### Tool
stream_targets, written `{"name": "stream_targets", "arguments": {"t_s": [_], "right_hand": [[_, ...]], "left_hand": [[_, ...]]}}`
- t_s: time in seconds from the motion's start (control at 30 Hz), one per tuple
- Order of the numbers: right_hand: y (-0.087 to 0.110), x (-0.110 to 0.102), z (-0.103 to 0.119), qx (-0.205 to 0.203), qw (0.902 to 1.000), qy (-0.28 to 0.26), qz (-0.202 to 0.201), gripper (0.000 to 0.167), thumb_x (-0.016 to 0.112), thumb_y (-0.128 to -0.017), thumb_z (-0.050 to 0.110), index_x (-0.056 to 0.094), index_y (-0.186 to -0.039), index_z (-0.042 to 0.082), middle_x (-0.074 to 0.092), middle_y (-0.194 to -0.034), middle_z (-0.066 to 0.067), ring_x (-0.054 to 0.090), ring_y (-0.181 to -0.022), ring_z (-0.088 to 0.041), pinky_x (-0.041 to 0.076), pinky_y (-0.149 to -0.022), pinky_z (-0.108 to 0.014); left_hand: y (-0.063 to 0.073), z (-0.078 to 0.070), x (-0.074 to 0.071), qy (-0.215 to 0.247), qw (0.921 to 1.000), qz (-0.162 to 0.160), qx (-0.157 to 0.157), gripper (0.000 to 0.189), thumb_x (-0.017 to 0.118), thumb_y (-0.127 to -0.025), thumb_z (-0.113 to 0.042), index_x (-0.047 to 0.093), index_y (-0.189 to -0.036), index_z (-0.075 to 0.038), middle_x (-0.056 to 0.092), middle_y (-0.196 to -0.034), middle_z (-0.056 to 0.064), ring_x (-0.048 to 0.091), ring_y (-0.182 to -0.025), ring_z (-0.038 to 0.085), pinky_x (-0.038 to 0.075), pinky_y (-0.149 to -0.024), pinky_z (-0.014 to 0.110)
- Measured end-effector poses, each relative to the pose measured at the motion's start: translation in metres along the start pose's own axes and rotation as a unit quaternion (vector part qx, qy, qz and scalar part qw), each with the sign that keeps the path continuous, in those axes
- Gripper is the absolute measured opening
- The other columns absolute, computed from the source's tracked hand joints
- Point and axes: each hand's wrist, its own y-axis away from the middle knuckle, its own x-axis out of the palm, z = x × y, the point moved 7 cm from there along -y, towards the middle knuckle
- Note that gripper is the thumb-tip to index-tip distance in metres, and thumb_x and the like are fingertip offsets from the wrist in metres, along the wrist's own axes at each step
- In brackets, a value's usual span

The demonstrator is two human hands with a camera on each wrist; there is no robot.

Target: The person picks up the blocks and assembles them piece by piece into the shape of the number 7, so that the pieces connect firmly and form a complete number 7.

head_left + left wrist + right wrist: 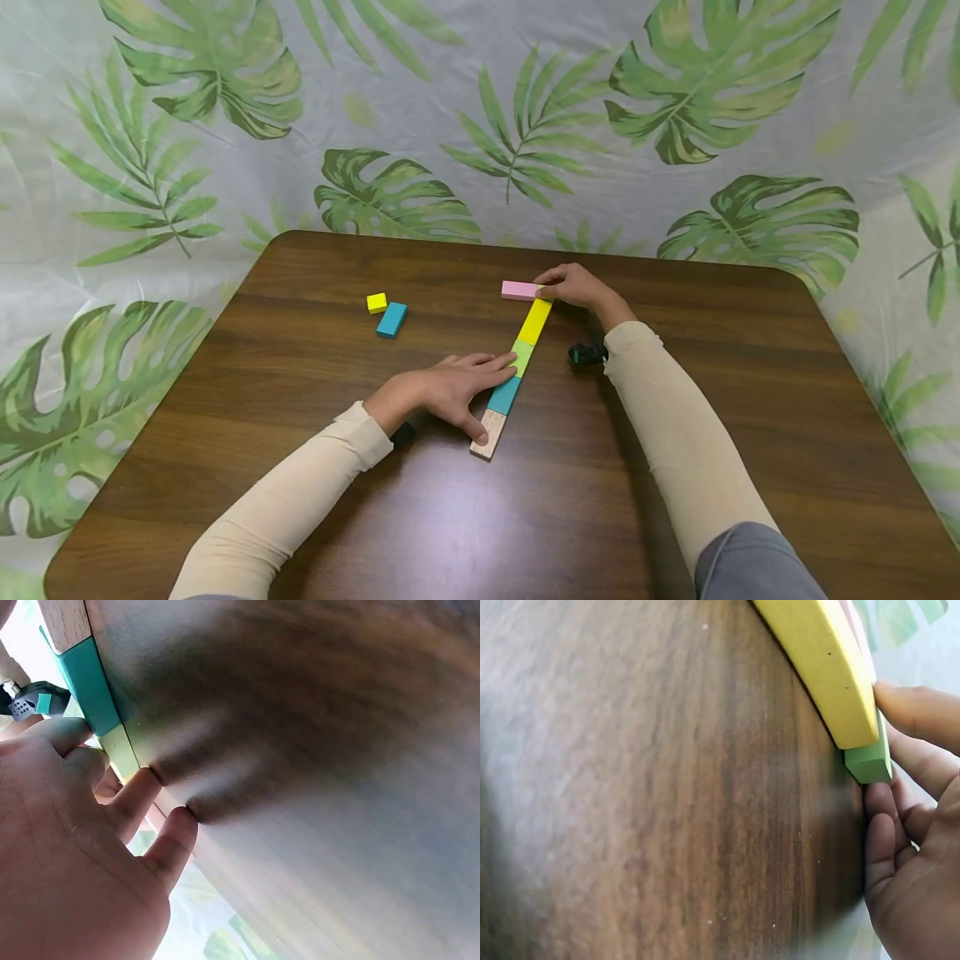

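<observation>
A straight row of blocks runs away from me in the head view: a bare wood block, a teal block, a light green block and a yellow block. My left hand lies spread along its left side, fingertips at the light green block and thumb on the wood one. At the far end my right hand pinches a green block, mostly hidden by the fingers in the head view. That block meets the yellow one's end. A pink block points left from it.
Left of the row, a small yellow block and a blue block lie close together on the brown wooden table. A black wrist device hangs under the right wrist. Leaf-patterned cloth stands behind the table.
</observation>
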Motion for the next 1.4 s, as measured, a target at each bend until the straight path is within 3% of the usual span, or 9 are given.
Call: {"name": "stream_targets", "arguments": {"t_s": [0.43, 0.6, 0.7, 0.8, 0.87, 0.97, 1.07, 1.2, 1.4], "right_hand": [[0.000, 0.002, -0.001, 0.003, 1.0000, -0.001, 0.000, 0.042, 0.059, -0.098, 0.025, 0.060, -0.136, 0.007, 0.036, -0.156, -0.021, 0.038, -0.136, -0.039, 0.038, -0.110, -0.052], [-0.002, 0.003, 0.002, 0.000, 1.0000, -0.010, -0.002, 0.042, 0.060, -0.097, 0.024, 0.060, -0.136, 0.006, 0.038, -0.155, -0.020, 0.038, -0.137, -0.037, 0.038, -0.110, -0.051], [-0.003, 0.003, 0.003, -0.002, 0.9999, -0.016, 0.000, 0.042, 0.060, -0.098, 0.023, 0.060, -0.136, 0.005, 0.037, -0.154, -0.020, 0.039, -0.135, -0.037, 0.039, -0.108, -0.049], [-0.002, 0.003, 0.001, 0.000, 0.9998, -0.019, 0.003, 0.042, 0.059, -0.098, 0.022, 0.059, -0.136, 0.004, 0.036, -0.155, -0.020, 0.039, -0.133, -0.037, 0.039, -0.107, -0.049], [-0.001, 0.003, 0.000, 0.000, 0.9998, -0.017, 0.004, 0.042, 0.059, -0.099, 0.022, 0.059, -0.136, 0.004, 0.036, -0.155, -0.020, 0.039, -0.133, -0.036, 0.039, -0.106, -0.049], [0.000, 0.003, 0.001, 0.001, 0.9998, -0.021, 0.004, 0.042, 0.059, -0.099, 0.021, 0.058, -0.136, 0.003, 0.036, -0.154, -0.021, 0.041, -0.130, -0.036, 0.039, -0.105, -0.048], [-0.001, 0.003, 0.001, 0.001, 0.9998, -0.022, 0.000, 0.041, 0.059, -0.099, 0.021, 0.059, -0.136, 0.002, 0.038, -0.152, -0.021, 0.042, -0.126, -0.035, 0.040, -0.103, -0.046], [-0.001, 0.003, 0.001, 0.001, 0.9999, -0.016, -0.003, 0.041, 0.060, -0.098, 0.021, 0.059, -0.135, 0.003, 0.042, -0.149, -0.021, 0.043, -0.122, -0.034, 0.040, -0.101, -0.043], [0.002, 0.004, 0.001, -0.003, 0.9998, -0.017, 0.004, 0.042, 0.059, -0.099, 0.021, 0.058, -0.137, 0.003, 0.041, -0.150, -0.021, 0.043, -0.125, -0.035, 0.041, -0.101, -0.044]], "left_hand": [[-0.001, 0.011, -0.010, 0.096, 0.9943, -0.025, 0.039, 0.087, 0.062, -0.092, -0.039, 0.013, -0.161, -0.019, -0.005, -0.170, -0.002, 0.013, -0.156, 0.029, 0.018, -0.122, 0.059], [0.009, 0.028, -0.027, 0.114, 0.9917, -0.051, 0.029, 0.085, 0.063, -0.094, -0.034, 0.015, -0.161, -0.012, -0.004, -0.170, 0.004, 0.017, -0.155, 0.030, 0.024, -0.123, 0.052], [0.018, 0.044, -0.046, 0.102, 0.9898, -0.100, 0.006, 0.079, 0.063, -0.094, -0.030, 0.024, -0.158, -0.007, 0.008, -0.170, 0.009, 0.026, -0.153, 0.031, 0.029, -0.121, 0.051], [0.028, 0.066, -0.070, 0.107, 0.9772, -0.182, -0.026, 0.063, 0.062, -0.096, -0.024, 0.041, -0.150, -0.002, 0.038, -0.159, 0.015, 0.046, -0.140, 0.034, 0.040, -0.113, 0.051], [0.036, 0.085, -0.083, 0.126, 0.9620, -0.236, -0.053, 0.050, 0.060, -0.097, -0.021, 0.052, -0.142, -0.002, 0.056, -0.144, 0.017, 0.058, -0.127, 0.034, 0.047, -0.105, 0.050], [0.049, 0.117, -0.096, 0.166, 0.9378, -0.289, -0.098, 0.038, 0.055, -0.101, -0.020, 0.060, -0.134, -0.002, 0.066, -0.127, 0.017, 0.063, -0.111, 0.033, 0.050, -0.096, 0.049], [0.059, 0.147, -0.101, 0.181, 0.9219, -0.312, -0.143, 0.036, 0.051, -0.102, -0.020, 0.062, -0.131, -0.003, 0.066, -0.123, 0.019, 0.060, -0.110, 0.034, 0.050, -0.094, 0.048], [0.070, 0.178, -0.099, 0.178, 0.9109, -0.318, -0.194, 0.035, 0.050, -0.102, -0.019, 0.063, -0.129, -0.001, 0.065, -0.123, 0.022, 0.059, -0.111, 0.037, 0.050, -0.091, 0.048], [0.082, 0.198, -0.089, 0.183, 0.9042, -0.310, -0.230, 0.035, 0.051, -0.101, -0.017, 0.063, -0.128, 0.001, 0.064, -0.124, 0.024, 0.059, -0.113, 0.039, 0.049, -0.096, 0.050]]}}
